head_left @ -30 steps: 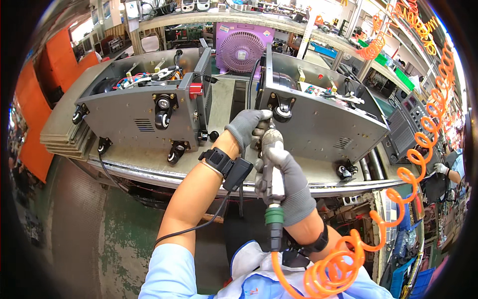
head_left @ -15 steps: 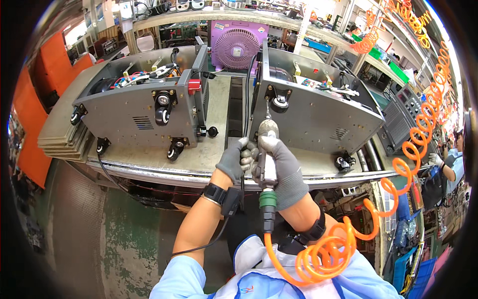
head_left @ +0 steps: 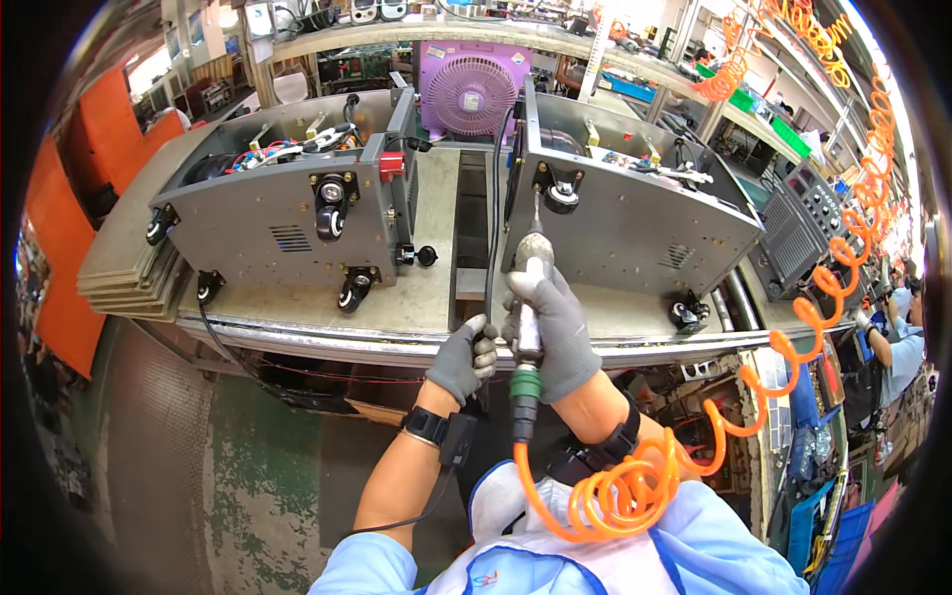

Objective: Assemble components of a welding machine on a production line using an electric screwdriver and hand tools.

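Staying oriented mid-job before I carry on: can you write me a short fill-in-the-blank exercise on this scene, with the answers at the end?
1. The right hand grips the driver, whose coiled hose is coloured ____.
2. The left hand wears a grey ____.
3. Seen between the left case and the right case, the fan is coloured ____.
4. The driver's bit points toward the ____ case.

Missing words: orange; glove; purple; right.
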The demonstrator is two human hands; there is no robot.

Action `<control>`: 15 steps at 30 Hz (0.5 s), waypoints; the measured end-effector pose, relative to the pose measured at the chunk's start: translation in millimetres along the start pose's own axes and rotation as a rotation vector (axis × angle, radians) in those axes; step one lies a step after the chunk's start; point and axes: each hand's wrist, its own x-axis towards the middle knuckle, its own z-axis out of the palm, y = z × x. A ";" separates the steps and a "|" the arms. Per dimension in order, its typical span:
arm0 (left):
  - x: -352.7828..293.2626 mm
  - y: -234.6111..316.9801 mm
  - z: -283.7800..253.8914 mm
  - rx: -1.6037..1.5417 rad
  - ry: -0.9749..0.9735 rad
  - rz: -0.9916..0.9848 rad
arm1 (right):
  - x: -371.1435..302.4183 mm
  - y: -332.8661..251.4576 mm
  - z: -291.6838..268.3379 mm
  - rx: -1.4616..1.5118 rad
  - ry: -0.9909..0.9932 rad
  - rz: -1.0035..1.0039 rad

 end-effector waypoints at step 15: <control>9.3 12.5 23.0 0.035 0.099 0.180 | -14.3 8.1 -6.4 -0.271 -0.032 -0.134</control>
